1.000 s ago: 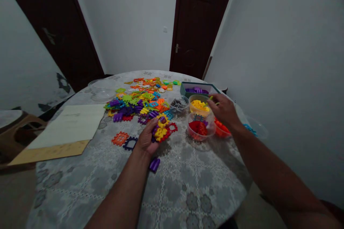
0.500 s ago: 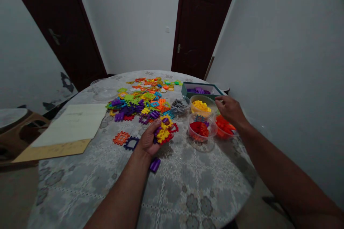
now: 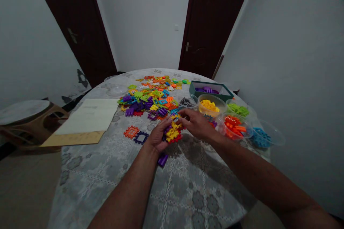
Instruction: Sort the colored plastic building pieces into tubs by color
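Note:
My left hand (image 3: pixel 158 136) is closed around a bunch of plastic building pieces (image 3: pixel 173 134), mostly yellow, with red and purple among them. My right hand (image 3: pixel 196 123) meets it from the right, its fingers pinched at the top yellow piece of the bunch. The fingertips partly hide what they grip. Beside my left wrist lies a purple tube-shaped piece (image 3: pixel 162 159). An orange square frame piece (image 3: pixel 131 132) and a dark blue one (image 3: pixel 141 137) lie flat to the left of the hand.
Behind my hands is a heap of mixed pieces (image 3: pixel 145 102). Clear tubs hold grey (image 3: pixel 187 102), yellow (image 3: pixel 209 105), orange-red (image 3: pixel 233 125), green (image 3: pixel 238 110) and blue pieces (image 3: pixel 260 137). A green box (image 3: pixel 225 96) holds purple pieces. Paper sheets (image 3: pixel 88 114) lie left.
My right hand has moved left from above the tubs to the pieces in my left hand. The view has shifted, uncovering the green and blue tubs.

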{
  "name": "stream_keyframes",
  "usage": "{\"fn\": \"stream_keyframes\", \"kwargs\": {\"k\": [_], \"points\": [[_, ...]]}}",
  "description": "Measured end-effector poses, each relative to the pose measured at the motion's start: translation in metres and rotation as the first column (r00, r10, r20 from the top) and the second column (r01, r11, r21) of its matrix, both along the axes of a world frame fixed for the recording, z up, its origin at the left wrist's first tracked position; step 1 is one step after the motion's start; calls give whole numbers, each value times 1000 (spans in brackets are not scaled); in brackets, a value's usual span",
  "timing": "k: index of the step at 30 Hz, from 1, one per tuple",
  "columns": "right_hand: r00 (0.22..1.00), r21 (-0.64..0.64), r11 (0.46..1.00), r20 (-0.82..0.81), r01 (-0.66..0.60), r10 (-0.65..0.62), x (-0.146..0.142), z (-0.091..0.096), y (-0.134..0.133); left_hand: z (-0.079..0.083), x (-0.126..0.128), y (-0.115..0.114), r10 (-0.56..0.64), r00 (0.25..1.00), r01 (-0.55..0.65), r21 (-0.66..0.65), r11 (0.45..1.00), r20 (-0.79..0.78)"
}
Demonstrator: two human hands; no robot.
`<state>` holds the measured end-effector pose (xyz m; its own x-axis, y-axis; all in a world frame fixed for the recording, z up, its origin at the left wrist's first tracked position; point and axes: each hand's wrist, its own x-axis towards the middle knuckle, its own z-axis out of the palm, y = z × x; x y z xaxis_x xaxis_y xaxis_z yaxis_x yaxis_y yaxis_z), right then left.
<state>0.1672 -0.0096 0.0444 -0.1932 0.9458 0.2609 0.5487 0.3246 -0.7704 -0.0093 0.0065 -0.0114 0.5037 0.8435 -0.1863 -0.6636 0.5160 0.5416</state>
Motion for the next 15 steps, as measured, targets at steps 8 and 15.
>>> {"fn": "stream_keyframes", "kwargs": {"k": [8,15], "points": [[951,30,957,-119,290,-284,57,8,21,-4,-1,5,-3,1000,2,-59,998,-22],[711,377,715,180,588,-680,149,17,51,-1,0,8,27,1000,-27,-120,992,-5]]}}
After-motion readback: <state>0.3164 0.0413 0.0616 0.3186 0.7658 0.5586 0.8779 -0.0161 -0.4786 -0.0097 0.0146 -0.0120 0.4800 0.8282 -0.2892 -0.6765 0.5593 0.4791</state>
